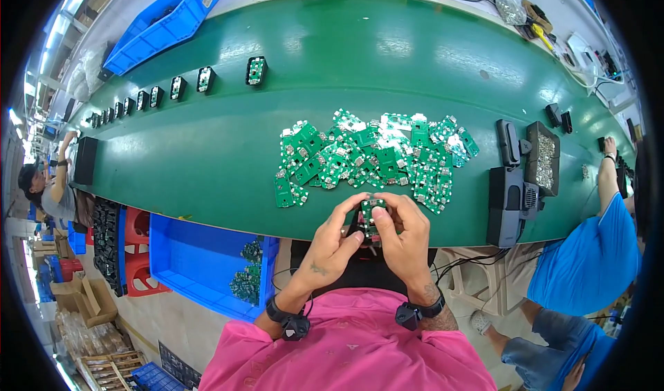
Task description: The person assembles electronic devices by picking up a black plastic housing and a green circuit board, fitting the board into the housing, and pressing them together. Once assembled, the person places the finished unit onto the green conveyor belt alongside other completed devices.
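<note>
Both my hands meet at the table's near edge around a small green circuit board [373, 206]. Black edges show around the board, like the housings in the far row, but my fingers cover much of it. My left hand [330, 247] closes on its left side, thumb on the lower part. From the right, my right hand [402, 236] grips it, thumb pressing on the board's face. Just beyond my fingertips lies a wide loose heap of bare green circuit boards [363, 152] on the green table [207, 159].
Black housings with boards [205, 79] line the far left, below a blue bin [162, 28]. To the right stand a parts tray [543, 159] and dark grey devices [506, 204]. A blue crate [194, 266] sits below the edge. Other people [588, 259] work at both ends.
</note>
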### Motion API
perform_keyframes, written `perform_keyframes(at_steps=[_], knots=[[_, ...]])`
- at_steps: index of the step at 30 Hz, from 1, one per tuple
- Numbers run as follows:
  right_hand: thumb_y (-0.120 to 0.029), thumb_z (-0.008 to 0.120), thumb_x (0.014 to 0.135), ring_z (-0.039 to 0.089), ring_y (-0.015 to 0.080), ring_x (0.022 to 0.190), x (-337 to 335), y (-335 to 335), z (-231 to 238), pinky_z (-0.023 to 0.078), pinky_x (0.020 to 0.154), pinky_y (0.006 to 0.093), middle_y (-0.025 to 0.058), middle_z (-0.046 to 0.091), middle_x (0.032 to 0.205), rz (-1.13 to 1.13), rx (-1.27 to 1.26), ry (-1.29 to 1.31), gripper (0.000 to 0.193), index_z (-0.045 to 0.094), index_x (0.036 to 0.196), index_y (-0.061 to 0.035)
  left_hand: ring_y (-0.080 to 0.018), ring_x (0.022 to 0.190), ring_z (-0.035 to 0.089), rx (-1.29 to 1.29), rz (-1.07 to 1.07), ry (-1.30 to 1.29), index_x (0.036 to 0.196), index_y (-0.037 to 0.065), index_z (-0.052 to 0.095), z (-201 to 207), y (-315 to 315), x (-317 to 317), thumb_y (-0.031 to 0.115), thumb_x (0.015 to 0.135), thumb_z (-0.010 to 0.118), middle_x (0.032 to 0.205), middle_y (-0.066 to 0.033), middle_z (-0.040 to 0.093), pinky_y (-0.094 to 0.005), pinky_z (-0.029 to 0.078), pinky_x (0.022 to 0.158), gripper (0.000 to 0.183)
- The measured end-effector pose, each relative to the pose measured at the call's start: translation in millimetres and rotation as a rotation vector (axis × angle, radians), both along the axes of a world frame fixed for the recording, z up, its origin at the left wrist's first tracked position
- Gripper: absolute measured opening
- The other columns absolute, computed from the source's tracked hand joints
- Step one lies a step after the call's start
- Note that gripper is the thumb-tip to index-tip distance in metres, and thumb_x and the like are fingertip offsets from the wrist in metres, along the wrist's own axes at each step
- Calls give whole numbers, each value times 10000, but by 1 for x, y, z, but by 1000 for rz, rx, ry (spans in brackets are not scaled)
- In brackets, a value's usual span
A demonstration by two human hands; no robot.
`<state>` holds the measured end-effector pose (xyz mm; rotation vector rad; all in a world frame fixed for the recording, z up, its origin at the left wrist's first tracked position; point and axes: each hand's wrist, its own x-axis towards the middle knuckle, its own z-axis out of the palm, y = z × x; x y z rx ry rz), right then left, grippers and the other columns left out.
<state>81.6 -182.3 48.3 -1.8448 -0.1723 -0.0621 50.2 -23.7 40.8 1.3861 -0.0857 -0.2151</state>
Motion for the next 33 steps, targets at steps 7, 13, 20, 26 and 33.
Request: perform_keyframes(at_steps=[7, 13, 20, 26, 33], knots=[[-60, 642, 917, 596, 79, 678, 1, 2, -3, 465, 556, 231, 48, 646, 815, 34, 75, 95, 166, 667, 1070, 0, -170, 687, 703, -14, -75, 197, 1450, 63, 412, 3, 22, 7, -98, 869, 617, 1362, -238, 456, -230, 554, 552, 637], [-32, 639, 928, 574, 32, 615, -1, -4, 0, 436, 486, 179, 25, 679, 812, 44, 181, 277, 203, 641, 1118, 39, -169, 761, 710, -66, 79, 222, 1434, 65, 421, -2, 13, 8, -100, 876, 609, 1254, -177, 544, -221, 560, 583, 611], [-78, 687, 924, 579, 47, 543, -5, -8, 2, 436, 448, 183, 22, 649, 694, 54, 417, 429, 124, 683, 960, 40, -143, 764, 701, 50, 331, -13, 1364, 54, 518, -10, -6, 4, -142, 840, 623, 1262, -145, 573, -239, 568, 593, 569], [-107, 666, 945, 577, 66, 501, -5, -3, 9, 443, 435, 205, 20, 621, 644, 182, 352, 468, 171, 676, 851, 36, -162, 834, 695, 411, 391, -278, 1327, 77, 579, -5, -6, 4, -154, 781, 626, 1246, -171, 599, -272, 580, 638, 594], [-156, 658, 952, 536, 37, 500, -3, 1, 17, 393, 435, 204, 2, 597, 624, 181, 102, 312, 223, 659, 816, 20, -227, 913, 707, 379, 370, -228, 1373, 89, 545, -5, -5, 2, -148, 825, 559, 1188, -179, 653, -317, 589, 697, 597]])
